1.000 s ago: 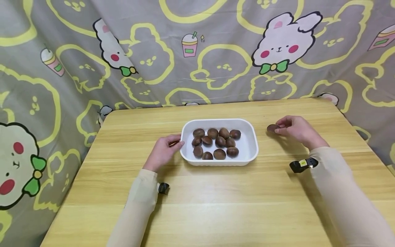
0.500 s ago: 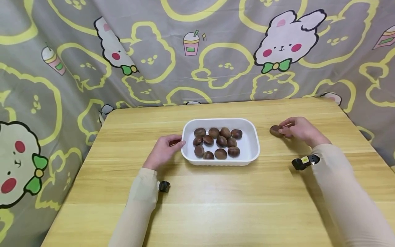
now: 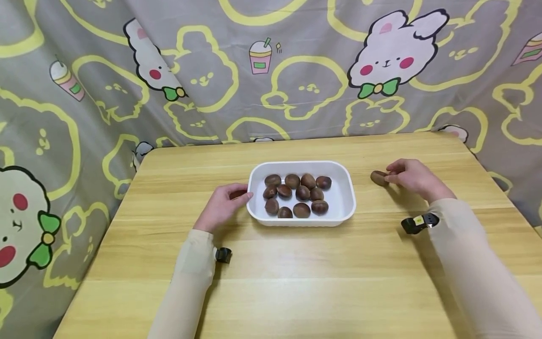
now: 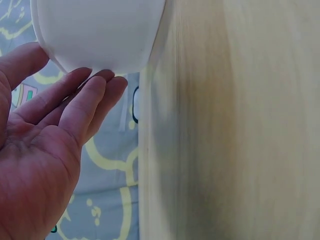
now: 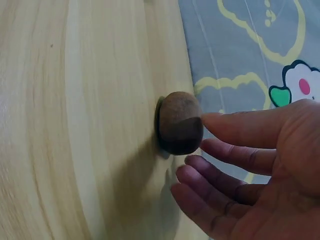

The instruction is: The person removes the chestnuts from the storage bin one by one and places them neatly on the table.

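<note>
A white rectangular plastic tray (image 3: 344,219) stands mid-table with several brown chestnuts (image 3: 301,210) inside. At its left end my left hand (image 3: 222,205) holds the edge, thumb on the rim and fingertips against the outer wall. The left wrist view shows those fingertips (image 4: 95,82) beneath the tray's end. To the right of the tray, one single chestnut (image 5: 180,122) sits at the tabletop, tilted on its side. My right hand (image 3: 419,179) pinches its near end between thumb and index finger, while the other fingers curve loosely below without touching it.
The light wooden table (image 3: 271,278) reaches back to a grey curtain (image 3: 305,42) with cartoon prints, which also hangs along both sides. Small black cameras (image 3: 417,222) are strapped at both wrists.
My right hand has shifted slightly to the right with the chestnut, which has tipped from lying flat toward its edge. The left hand stays at the tray's end.
</note>
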A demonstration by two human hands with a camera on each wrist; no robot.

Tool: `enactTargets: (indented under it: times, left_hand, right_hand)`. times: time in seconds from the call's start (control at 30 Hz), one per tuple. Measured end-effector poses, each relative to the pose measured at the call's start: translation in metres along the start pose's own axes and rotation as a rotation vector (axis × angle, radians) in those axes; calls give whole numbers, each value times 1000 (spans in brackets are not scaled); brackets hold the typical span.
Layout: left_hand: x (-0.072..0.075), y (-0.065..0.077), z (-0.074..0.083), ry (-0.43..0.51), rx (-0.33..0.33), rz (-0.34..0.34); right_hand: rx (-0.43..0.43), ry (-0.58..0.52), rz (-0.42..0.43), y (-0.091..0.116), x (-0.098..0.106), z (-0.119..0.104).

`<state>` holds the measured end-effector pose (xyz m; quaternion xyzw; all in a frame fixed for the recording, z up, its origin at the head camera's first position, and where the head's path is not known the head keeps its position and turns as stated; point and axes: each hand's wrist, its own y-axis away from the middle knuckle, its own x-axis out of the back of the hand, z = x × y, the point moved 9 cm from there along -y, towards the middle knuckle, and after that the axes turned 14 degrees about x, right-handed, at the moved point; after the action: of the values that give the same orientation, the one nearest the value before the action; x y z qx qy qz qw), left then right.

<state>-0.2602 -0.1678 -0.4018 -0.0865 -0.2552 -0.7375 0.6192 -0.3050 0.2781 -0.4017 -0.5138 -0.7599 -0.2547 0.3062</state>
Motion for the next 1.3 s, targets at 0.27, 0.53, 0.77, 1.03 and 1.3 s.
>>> enactTargets:
  times: [0.27, 0.53, 0.77, 1.03, 1.3]
  left_hand:
    - [1, -1, 7, 2, 13, -20]
    - [1, 0, 10, -18, -6, -10]
    - [1, 0, 7, -20, -5, -3]
    - [-1, 3, 5, -30, 8, 4]
    - [-3, 3, 4, -18, -1, -1]
  right_hand:
    - [95, 83, 235, 8, 27, -40]
    - [220, -46, 265, 6, 1, -102]
    - [325, -85, 107, -4, -49, -140]
    - [439, -12, 7, -12, -82, -155]
    - [464, 122, -84, -14, -102, -163]
